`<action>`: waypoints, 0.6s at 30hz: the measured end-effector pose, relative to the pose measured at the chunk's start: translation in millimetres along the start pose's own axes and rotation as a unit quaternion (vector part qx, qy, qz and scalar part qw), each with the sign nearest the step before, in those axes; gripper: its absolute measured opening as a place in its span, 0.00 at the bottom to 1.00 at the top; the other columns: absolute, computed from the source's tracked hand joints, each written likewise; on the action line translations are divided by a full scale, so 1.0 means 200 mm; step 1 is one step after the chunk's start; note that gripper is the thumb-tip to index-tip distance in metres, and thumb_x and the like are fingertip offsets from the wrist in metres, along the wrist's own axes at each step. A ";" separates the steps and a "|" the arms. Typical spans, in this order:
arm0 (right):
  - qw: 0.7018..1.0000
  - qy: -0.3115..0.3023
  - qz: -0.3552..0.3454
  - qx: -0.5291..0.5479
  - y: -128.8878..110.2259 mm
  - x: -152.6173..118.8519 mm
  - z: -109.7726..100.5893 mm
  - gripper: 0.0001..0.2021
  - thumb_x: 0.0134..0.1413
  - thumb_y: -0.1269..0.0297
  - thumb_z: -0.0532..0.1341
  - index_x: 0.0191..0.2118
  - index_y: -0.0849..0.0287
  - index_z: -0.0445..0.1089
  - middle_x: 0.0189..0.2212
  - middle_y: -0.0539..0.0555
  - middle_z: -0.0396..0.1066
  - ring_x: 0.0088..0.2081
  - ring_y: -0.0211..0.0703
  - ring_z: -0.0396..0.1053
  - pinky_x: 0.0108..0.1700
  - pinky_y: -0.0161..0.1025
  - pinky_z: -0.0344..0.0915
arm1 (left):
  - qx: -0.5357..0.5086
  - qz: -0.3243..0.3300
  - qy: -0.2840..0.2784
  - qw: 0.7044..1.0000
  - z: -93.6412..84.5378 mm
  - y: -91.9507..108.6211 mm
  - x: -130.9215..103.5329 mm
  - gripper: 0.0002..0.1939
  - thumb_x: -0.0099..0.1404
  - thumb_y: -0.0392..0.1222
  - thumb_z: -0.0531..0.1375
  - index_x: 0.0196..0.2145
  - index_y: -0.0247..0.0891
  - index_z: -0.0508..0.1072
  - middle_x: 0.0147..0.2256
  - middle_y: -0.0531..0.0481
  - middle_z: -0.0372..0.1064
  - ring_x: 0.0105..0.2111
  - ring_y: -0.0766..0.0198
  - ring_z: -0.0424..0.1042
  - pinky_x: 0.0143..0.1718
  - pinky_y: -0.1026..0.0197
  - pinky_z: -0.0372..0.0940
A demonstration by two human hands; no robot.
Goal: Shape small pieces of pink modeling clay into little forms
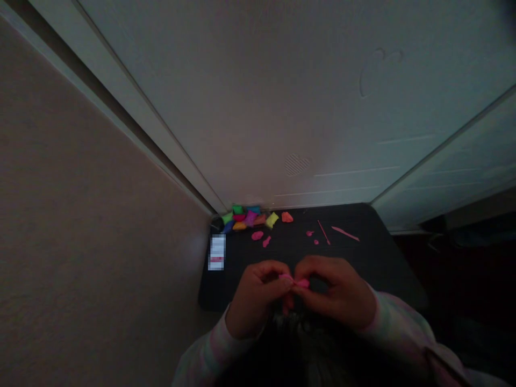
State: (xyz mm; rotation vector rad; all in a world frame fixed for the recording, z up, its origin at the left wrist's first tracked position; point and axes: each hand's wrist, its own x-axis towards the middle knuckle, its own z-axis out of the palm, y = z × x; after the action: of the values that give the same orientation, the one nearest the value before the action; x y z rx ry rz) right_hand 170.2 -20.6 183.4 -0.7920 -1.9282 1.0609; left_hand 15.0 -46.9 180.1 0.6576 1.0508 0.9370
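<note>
Between the fingertips of both hands is a small piece of pink modelling clay (301,283), narrow in the middle. My left hand (263,287) pinches its left end, and my right hand (335,287) pinches the right end. Both hands are over the near part of a dark table (237,285). Beyond my left hand lie a flat pink clay oval (257,235) and a smaller pink clay shape (266,242). Past my right hand are two tiny pink clay bits (309,233), a thin pink stick tool (323,232) and a pink modelling knife (345,233).
Several coloured clay packets (250,217) are heaped at the table's back left, with an orange clay lump (287,216) to their right. A phone-like rectangle (216,252), blurred out, lies at the left edge. A white panel (258,134) rises behind; a wall (100,242) stands left.
</note>
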 end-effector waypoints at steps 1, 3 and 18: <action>0.999 0.005 0.037 0.040 0.01 0.00 0.02 0.03 0.45 0.72 0.62 0.25 0.59 0.67 0.20 0.47 0.69 0.22 0.32 0.66 0.27 0.28 0.61 | -0.002 0.002 0.004 1.000 0.00 0.00 0.00 0.10 0.47 0.42 0.65 0.19 0.34 0.69 0.11 0.56 0.63 0.11 0.73 0.57 0.12 0.70 0.51; 0.988 0.018 0.108 0.113 0.03 -0.01 0.05 0.03 0.43 0.72 0.62 0.25 0.59 0.68 0.20 0.46 0.67 0.23 0.32 0.65 0.27 0.29 0.60 | -0.003 0.009 0.018 1.000 0.01 -0.01 0.02 0.09 0.47 0.41 0.64 0.19 0.34 0.68 0.11 0.57 0.62 0.10 0.74 0.57 0.12 0.70 0.50; 0.903 0.133 0.303 0.273 0.26 -0.17 0.02 0.17 0.42 0.50 0.65 0.32 0.59 0.70 0.25 0.53 0.72 0.24 0.38 0.68 0.27 0.36 0.64 | 0.219 0.015 0.185 0.958 -0.41 -0.35 0.53 0.13 0.65 0.43 0.55 0.46 0.36 0.67 0.43 0.45 0.68 0.38 0.62 0.70 0.37 0.54 0.68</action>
State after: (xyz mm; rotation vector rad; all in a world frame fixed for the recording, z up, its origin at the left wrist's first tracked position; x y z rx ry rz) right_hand 191.3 -24.9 125.9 -1.1581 -1.0696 1.6628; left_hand -18.9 16.0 46.8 0.8851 1.6138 0.8779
